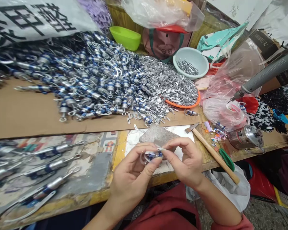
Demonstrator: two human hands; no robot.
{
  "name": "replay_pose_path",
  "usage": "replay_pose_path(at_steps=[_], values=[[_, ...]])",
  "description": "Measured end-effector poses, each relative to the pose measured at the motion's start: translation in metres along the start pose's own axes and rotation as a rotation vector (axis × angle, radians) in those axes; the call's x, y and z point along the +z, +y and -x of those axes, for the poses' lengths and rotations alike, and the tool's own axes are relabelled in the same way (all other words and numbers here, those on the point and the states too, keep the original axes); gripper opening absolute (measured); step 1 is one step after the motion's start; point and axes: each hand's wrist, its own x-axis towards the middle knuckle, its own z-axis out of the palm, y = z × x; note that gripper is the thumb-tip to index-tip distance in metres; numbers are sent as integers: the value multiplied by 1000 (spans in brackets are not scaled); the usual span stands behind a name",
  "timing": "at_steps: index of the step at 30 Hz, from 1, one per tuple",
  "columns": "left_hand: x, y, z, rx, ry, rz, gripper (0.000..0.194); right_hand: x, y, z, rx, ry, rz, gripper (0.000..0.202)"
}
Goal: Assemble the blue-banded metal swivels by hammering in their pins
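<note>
Head view: both hands' fingers [156,159] pinch a clip [151,155] near hammer [213,153].

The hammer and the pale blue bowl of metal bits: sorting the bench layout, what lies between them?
In the head view, between the hammer and the pale blue bowl sits an orange tray heaped with small silver plates, spilling onto cardboard.

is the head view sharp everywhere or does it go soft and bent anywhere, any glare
Head view: sharp in the centre, where the left hand and right hand pinch a small blue-and-silver part; the assembled pieces at the left edge smear and stretch; bright glints speckle the metal pile; lighting is soft and even, without hard shadows.
</note>
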Motion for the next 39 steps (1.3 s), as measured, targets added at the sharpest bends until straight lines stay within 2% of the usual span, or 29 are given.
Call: replay_pose_path(at_steps=[4, 9, 13, 16, 19, 22, 24, 27, 29, 31, 34, 37, 39], values=[[-5, 4, 0, 5, -66, -47, 18, 0, -3, 1, 14, -102, -92, 17], [-12, 3, 2, 54, -53, -212, 19, 0, -5, 4, 13, -98, -94, 24], [-13, 1, 0, 180, -119, -322, 30, 0, -8, 3, 21, -100, -90, 25], [-13, 0, -2, 263, -118, -376, 32, 0, -9, 1, 16, -117, -106, 23], [-13, 0, -1, 234, -116, -383, 30, -1, -7, 3, 32, -131, -136, 23], [-13, 1, 1, 110, -96, -312, 20, -3, -4, 6, 27, -159, -132, 23], [-13, 2, 1, -25, -88, -191, 11, -6, -1, 8, -87, -172, -38, 24], [-13, 5, -1, -187, -86, 8, 12, -13, 3, 6, -448, -226, 232, 23], [-14, 6, -3, -222, -95, 61, 11, -18, 3, 3, -655, -302, 378, 15], [-16, 8, -4, -212, -125, 27, 7, -23, 3, 0, -757, -359, 458, 16], [-18, 11, -5, -147, -171, -92, 5, -26, 4, -1, -783, -370, 489, 18], [-20, 14, -5, -104, -189, -137, 6, -24, 9, 1, -713, -306, 420, 17], [-20, 13, -5, -129, -193, -91, 8, -22, 12, 4, -651, -278, 361, 19]])
